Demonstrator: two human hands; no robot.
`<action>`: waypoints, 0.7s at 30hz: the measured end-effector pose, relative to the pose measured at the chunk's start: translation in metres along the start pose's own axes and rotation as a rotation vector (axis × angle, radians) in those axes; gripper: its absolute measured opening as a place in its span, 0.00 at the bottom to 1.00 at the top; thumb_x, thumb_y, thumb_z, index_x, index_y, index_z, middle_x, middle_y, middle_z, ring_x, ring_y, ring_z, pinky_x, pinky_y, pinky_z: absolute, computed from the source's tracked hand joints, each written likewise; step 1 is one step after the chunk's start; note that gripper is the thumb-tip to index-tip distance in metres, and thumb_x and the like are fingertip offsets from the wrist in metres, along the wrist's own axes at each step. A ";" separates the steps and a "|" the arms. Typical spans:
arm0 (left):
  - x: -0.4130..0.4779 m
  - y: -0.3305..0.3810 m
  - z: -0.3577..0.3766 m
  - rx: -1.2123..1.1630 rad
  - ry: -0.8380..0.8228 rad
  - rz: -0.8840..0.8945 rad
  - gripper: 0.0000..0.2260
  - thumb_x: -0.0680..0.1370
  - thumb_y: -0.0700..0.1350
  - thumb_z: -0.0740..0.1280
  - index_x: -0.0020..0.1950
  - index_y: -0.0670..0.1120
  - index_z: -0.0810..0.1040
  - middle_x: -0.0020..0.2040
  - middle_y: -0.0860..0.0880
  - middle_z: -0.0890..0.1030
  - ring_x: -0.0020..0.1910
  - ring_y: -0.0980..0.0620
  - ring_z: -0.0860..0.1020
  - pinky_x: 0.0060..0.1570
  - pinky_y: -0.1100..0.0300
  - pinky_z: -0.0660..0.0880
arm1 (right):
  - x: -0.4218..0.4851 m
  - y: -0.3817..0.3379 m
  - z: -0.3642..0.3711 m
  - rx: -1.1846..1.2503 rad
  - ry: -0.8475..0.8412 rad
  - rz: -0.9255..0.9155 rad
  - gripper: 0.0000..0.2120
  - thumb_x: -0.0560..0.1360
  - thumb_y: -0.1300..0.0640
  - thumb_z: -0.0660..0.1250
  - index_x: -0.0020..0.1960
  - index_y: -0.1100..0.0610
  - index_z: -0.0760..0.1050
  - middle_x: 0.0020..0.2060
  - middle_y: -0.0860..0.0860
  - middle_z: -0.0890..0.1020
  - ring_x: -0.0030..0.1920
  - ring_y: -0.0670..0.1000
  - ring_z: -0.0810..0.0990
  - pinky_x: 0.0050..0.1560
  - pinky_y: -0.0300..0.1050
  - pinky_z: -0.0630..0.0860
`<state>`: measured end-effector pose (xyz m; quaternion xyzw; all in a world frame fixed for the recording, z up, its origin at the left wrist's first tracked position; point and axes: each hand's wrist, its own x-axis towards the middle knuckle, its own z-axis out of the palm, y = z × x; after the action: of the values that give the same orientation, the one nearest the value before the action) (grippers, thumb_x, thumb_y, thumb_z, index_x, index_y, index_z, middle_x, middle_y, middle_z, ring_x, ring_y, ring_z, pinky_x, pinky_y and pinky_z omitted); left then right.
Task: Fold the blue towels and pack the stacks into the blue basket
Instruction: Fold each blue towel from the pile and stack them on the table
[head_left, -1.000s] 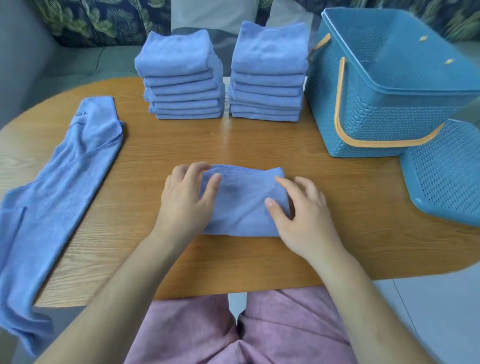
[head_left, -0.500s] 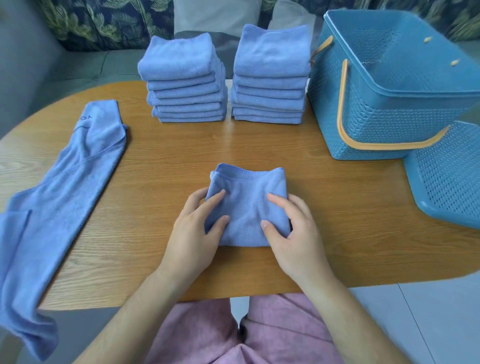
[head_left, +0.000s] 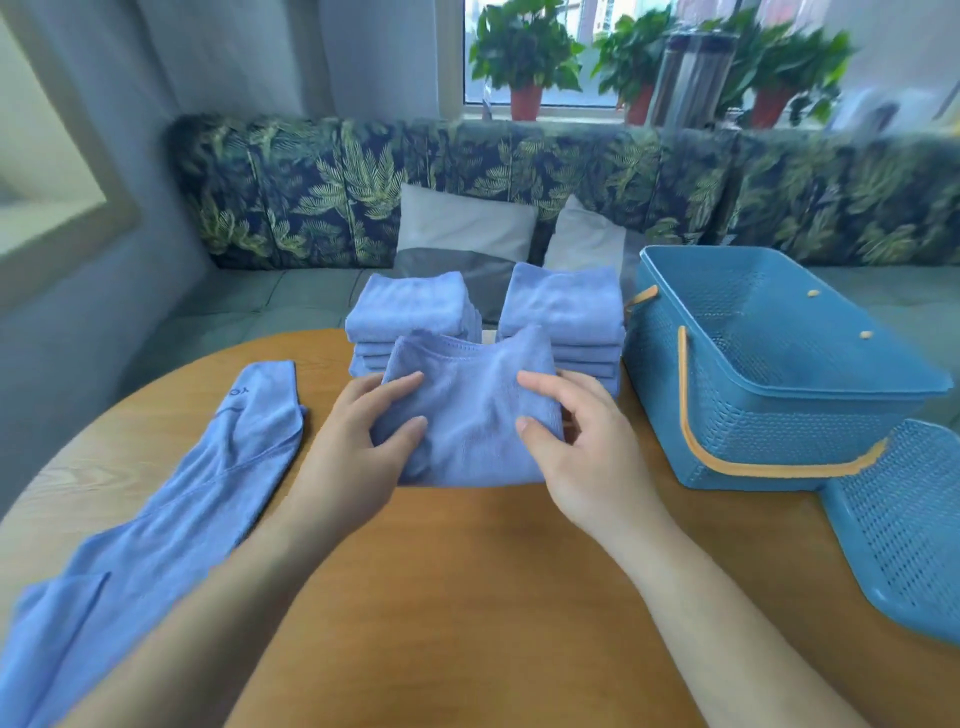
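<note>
A folded blue towel (head_left: 470, 415) is lifted off the wooden table (head_left: 467, 571), in front of two stacks. My left hand (head_left: 363, 436) grips its left side, thumb on top. My right hand (head_left: 582, 441) grips its right side the same way. Behind it stand the left stack of folded towels (head_left: 410, 306) and the right stack (head_left: 566, 306), each several towels high and partly hidden by the held towel. The blue basket (head_left: 753, 384) with an orange handle stands to the right, nothing visible inside. An unfolded blue towel (head_left: 171, 499) lies along the table's left edge.
The basket's blue perforated lid (head_left: 904, 525) lies at the table's right edge. A leaf-patterned sofa (head_left: 322, 192) with grey cushions runs behind the table. Potted plants (head_left: 524, 57) stand on the windowsill.
Both hands have taken hold of the folded towel and raised it off the table toward the stacks. The head camera has tilted up, bringing the sofa and window into view.
</note>
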<state>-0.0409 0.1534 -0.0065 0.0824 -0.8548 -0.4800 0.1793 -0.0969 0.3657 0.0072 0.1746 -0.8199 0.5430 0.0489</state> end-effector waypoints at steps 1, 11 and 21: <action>0.018 0.004 -0.004 0.002 0.005 -0.004 0.17 0.80 0.46 0.69 0.68 0.58 0.77 0.61 0.74 0.68 0.60 0.78 0.66 0.57 0.81 0.62 | 0.018 -0.006 0.002 -0.012 0.003 -0.006 0.18 0.76 0.61 0.71 0.64 0.46 0.80 0.61 0.41 0.75 0.61 0.37 0.74 0.65 0.33 0.69; 0.192 0.010 -0.046 0.153 0.077 -0.008 0.20 0.79 0.41 0.66 0.72 0.48 0.75 0.63 0.54 0.74 0.58 0.55 0.74 0.47 0.75 0.67 | 0.185 -0.042 0.056 -0.218 -0.070 0.008 0.22 0.78 0.60 0.64 0.71 0.53 0.76 0.70 0.54 0.73 0.66 0.53 0.75 0.60 0.37 0.69; 0.240 -0.062 -0.034 0.708 0.043 -0.054 0.15 0.82 0.48 0.58 0.64 0.48 0.80 0.75 0.44 0.68 0.70 0.39 0.70 0.69 0.47 0.67 | 0.231 -0.021 0.107 -0.782 -0.131 -0.124 0.20 0.83 0.52 0.58 0.72 0.57 0.72 0.77 0.57 0.61 0.75 0.59 0.60 0.71 0.50 0.64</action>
<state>-0.2515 0.0189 0.0117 0.1723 -0.9616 -0.1570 0.1450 -0.2937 0.2073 0.0439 0.2264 -0.9540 0.1737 0.0918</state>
